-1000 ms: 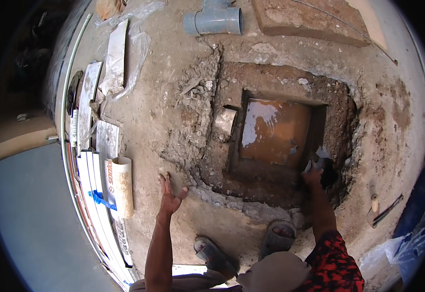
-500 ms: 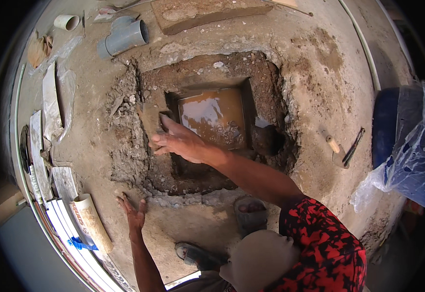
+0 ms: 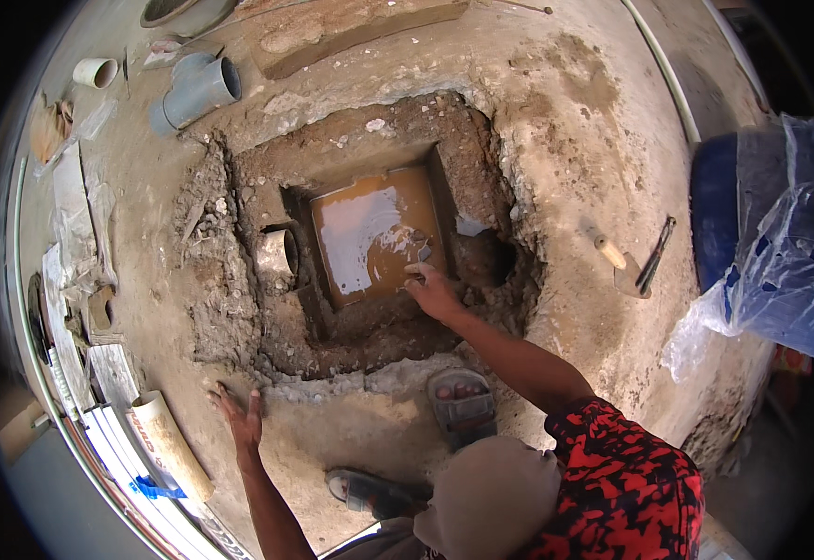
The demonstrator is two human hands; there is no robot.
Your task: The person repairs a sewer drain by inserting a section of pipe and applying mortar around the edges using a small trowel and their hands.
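Note:
My left hand [image 3: 241,418] rests with spread fingers on the dirty concrete floor, just outside the near left corner of a dug pit. My right hand [image 3: 433,293] reaches over the square basin [image 3: 437,201] sunk in the pit. Its fingers are bent together at the near right part of the muddy water [image 3: 369,233]. A small grey chunk [image 3: 423,251] shows at the fingertips and seems to be pinched there; the finger undersides are hidden. A pipe end [image 3: 279,253] opens at the basin's left side, and a dark round hole [image 3: 493,259] lies on its right.
A grey pipe fitting [image 3: 197,93] and a short white pipe [image 3: 95,73] lie at the far left. Pipes and boards [image 3: 172,446] line the left side. A trowel [image 3: 623,266] lies right of the pit, near a blue barrel [image 3: 715,215] with plastic sheeting. Rubble edges the pit.
My right hand has moved from the basin's left edge to its near right, uncovering the pipe end. My left hand remains on the floor. The whole view has shifted slightly.

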